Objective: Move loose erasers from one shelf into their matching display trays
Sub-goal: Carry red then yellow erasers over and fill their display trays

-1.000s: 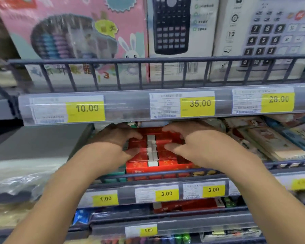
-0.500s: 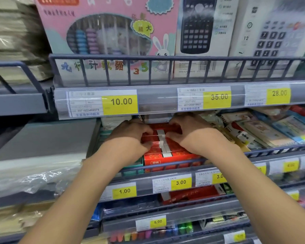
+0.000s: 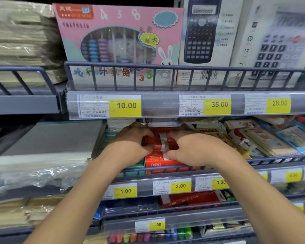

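Together, left hand (image 3: 130,143) and right hand (image 3: 190,147) grip one red eraser pack (image 3: 154,141).

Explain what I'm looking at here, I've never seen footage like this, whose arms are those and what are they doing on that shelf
There is no machine: a person wears a camera on the head, looking forward and down, so both bare arms reach in from below. This is a shop's stationery shelving with yellow price tags. The left hand and right hand meet over a red display tray of red-wrapped erasers on the middle shelf, fingers curled around those packs. On the shelf above stand a pink abacus box and a calculator box.
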A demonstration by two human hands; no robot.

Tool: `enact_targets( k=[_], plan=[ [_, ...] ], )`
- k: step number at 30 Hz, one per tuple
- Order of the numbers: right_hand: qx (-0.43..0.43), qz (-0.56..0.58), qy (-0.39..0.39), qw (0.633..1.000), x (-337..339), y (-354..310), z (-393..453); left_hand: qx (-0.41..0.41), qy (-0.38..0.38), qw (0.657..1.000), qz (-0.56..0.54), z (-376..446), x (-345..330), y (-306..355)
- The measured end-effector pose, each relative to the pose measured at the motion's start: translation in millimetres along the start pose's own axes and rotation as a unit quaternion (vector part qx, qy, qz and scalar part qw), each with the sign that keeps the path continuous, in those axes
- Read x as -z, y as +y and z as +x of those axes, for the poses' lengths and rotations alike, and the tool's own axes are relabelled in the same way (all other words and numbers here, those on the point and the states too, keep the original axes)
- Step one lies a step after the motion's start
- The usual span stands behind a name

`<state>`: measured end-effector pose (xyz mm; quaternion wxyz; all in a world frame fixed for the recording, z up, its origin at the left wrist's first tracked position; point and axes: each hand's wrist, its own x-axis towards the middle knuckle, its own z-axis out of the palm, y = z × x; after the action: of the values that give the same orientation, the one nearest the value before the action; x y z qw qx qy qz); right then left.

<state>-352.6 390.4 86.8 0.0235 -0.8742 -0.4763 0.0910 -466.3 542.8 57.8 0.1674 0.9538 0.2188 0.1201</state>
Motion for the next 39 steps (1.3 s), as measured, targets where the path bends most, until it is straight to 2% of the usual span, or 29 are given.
enact_targets(
  k=[9,18,23,26,30,39],
  plan=[
    [-0.028,-0.028,0.024,0.999,-8,1,6,0.036,0.016,0.999,0.005,-17,17,-16],
    [-0.026,0.062,0.065,0.996,-8,0,8,0.020,0.037,0.999,0.020,-36,25,-24],
    [-0.036,0.032,0.092,0.995,-9,1,9,0.023,0.003,0.994,0.110,-36,31,-29],
    [0.008,-0.019,0.148,0.989,-10,-5,10,0.028,-0.025,0.987,0.159,-36,33,-34],
    [0.091,0.009,0.135,0.987,-11,-16,20,0.034,-0.066,0.986,0.152,-30,32,-39],
    [0.093,0.012,0.142,0.985,-19,-12,30,0.009,-0.058,0.987,0.147,-22,26,-46]
  ],
)
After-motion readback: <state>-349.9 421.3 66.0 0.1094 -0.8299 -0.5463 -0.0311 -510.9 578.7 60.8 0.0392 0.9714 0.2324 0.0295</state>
